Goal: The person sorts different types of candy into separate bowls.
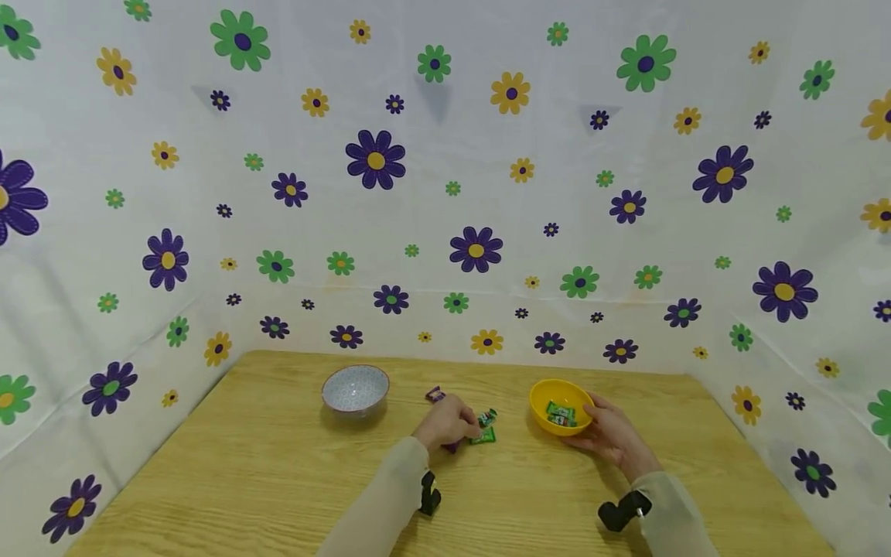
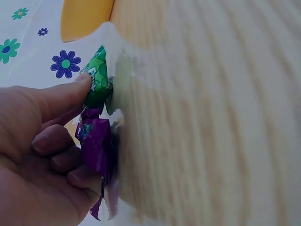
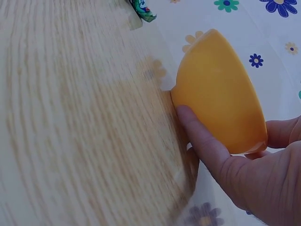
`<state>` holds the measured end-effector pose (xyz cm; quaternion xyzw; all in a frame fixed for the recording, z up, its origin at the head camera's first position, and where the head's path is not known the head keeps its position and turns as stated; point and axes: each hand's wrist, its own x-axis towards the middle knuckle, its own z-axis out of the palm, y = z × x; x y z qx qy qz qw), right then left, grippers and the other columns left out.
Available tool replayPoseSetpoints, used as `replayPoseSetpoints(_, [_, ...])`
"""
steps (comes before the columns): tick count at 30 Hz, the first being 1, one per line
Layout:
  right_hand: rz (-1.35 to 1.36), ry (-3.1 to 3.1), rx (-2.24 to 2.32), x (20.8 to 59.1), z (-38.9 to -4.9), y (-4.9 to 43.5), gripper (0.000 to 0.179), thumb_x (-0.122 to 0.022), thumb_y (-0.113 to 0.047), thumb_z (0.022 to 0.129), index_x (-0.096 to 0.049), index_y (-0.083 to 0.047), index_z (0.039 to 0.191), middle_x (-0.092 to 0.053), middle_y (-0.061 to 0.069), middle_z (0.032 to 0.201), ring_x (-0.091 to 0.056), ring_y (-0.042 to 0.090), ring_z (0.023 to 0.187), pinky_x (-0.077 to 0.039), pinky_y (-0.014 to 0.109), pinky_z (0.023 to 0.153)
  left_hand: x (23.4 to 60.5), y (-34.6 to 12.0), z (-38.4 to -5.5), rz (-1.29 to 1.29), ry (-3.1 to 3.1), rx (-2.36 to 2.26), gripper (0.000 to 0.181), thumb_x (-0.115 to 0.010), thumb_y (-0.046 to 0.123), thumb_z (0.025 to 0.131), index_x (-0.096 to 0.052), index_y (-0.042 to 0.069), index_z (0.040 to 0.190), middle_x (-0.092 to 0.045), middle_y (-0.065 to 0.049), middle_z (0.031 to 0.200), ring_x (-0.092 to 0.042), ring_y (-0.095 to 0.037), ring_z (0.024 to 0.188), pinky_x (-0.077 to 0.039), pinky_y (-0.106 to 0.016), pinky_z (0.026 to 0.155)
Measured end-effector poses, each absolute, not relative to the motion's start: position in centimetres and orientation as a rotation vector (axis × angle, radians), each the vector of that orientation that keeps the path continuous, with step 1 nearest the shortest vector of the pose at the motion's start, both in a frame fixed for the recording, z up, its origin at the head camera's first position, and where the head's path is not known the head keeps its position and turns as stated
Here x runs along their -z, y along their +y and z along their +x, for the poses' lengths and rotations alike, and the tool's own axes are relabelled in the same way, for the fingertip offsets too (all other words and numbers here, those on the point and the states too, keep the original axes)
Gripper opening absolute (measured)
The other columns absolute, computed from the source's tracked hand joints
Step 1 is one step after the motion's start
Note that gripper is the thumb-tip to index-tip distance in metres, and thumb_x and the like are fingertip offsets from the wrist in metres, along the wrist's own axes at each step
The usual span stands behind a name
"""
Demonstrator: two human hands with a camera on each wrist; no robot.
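Note:
My left hand [image 1: 448,425] is over a small group of wrapped candies at the middle of the table. Its thumb and forefinger pinch the end of a green-wrapped candy [image 2: 97,77]. Just below, a purple-wrapped candy [image 2: 97,146] lies by the curled other fingers. Another green candy [image 1: 487,418] and a purple one [image 1: 435,394] lie beyond the hand in the head view. With my right hand [image 1: 612,437] I hold the side of a yellow bowl [image 1: 539,414], fingers at its rim and low on its outer wall. Green candies [image 1: 561,414] lie inside it.
A pale patterned bowl [image 1: 356,389] with a reddish rim stands to the left on the wooden table [image 1: 264,464]. White flowered sheeting [image 1: 418,216] walls off the back and both sides. Each wrist carries a black camera mount [image 1: 624,510].

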<state>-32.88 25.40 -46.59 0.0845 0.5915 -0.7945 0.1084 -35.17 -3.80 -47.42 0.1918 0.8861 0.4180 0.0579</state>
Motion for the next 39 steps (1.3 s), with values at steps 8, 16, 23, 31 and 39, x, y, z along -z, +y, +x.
replayPoseSetpoints(8, [0.252, 1.727, 2.339, 46.4, -33.0, 25.5, 0.048, -0.026, -0.013, 0.100, -0.012, -0.012, 0.146, -0.014, 0.022, 0.146, -0.026, 0.042, 0.126, -0.045, 0.054, 0.081, 47.4, -3.8, -35.7, 0.562, 2.651, -1.442, 0.006, -0.067, 0.012, 0.081, -0.072, 0.010, 0.076, -0.063, 0.003, 0.077, -0.051, -0.012, 0.062, -0.044, -0.026, 0.054])
replayPoseSetpoints(16, [0.255, 1.732, 2.342, 46.4, -33.1, 25.5, 0.047, -0.026, -0.013, 0.100, -0.014, -0.012, 0.146, -0.015, 0.022, 0.145, -0.027, 0.042, 0.126, -0.045, 0.054, 0.081, 46.9, -2.7, -36.0, 0.556, 2.649, -1.584, 0.007, -0.069, 0.019, 0.081, -0.072, 0.013, 0.082, -0.064, -0.001, 0.092, -0.046, -0.011, 0.061, -0.040, -0.025, 0.050])
replayPoseSetpoints(23, [0.231, 1.741, 2.329, 46.5, -33.2, 25.5, 0.048, -0.025, -0.013, 0.100, -0.011, -0.011, 0.146, -0.014, 0.022, 0.146, -0.026, 0.041, 0.126, -0.044, 0.054, 0.081, 46.8, -1.4, -35.8, 0.505, 2.645, -1.614, 0.005, -0.070, 0.020, 0.079, -0.072, 0.016, 0.079, -0.066, -0.001, 0.087, -0.042, -0.008, 0.052, -0.038, -0.024, 0.046])
replayPoseSetpoints(31, [0.249, 1.729, 2.342, 46.6, -33.2, 25.6, 0.048, -0.026, -0.013, 0.100, -0.011, -0.011, 0.146, -0.015, 0.022, 0.145, -0.027, 0.042, 0.126, -0.044, 0.054, 0.082, 47.2, 0.1, -36.1, 0.459, 2.533, -1.714, 0.007, -0.071, 0.024, 0.079, -0.073, 0.018, 0.081, -0.063, 0.004, 0.082, -0.040, -0.011, 0.050, -0.034, -0.023, 0.044])
replayPoseSetpoints(39, [0.226, 1.730, 2.334, 46.9, -33.0, 25.7, 0.048, -0.026, -0.014, 0.100, -0.011, -0.013, 0.146, -0.014, 0.023, 0.145, -0.026, 0.043, 0.126, -0.044, 0.054, 0.081, 47.4, 1.8, -35.6, 0.402, 2.518, -1.782, 0.009, -0.069, 0.028, 0.080, -0.072, 0.020, 0.079, -0.055, 0.001, 0.069, -0.037, -0.013, 0.055, -0.028, -0.025, 0.048])
